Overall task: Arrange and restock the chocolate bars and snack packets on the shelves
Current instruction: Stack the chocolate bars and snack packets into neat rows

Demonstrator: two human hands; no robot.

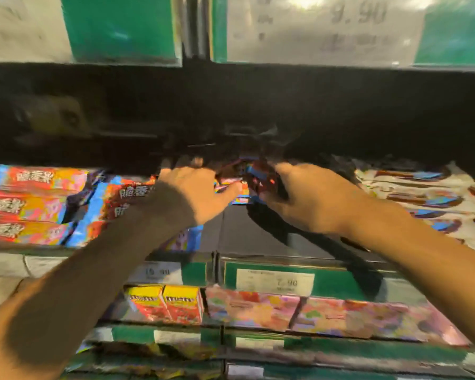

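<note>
Dark-wrapped chocolate bars (254, 175) sit bunched between both hands at the back of the middle shelf (258, 242). Right hand (307, 196) curls around them, left hand (200, 187) pinches their near end (probably squaring them to fill the bare gap), beside red-and-blue snack packets (33, 204).

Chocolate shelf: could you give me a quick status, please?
Left hand and right hand both gripping dark snack packets deep on the shelf. Nothing blocking.
</note>
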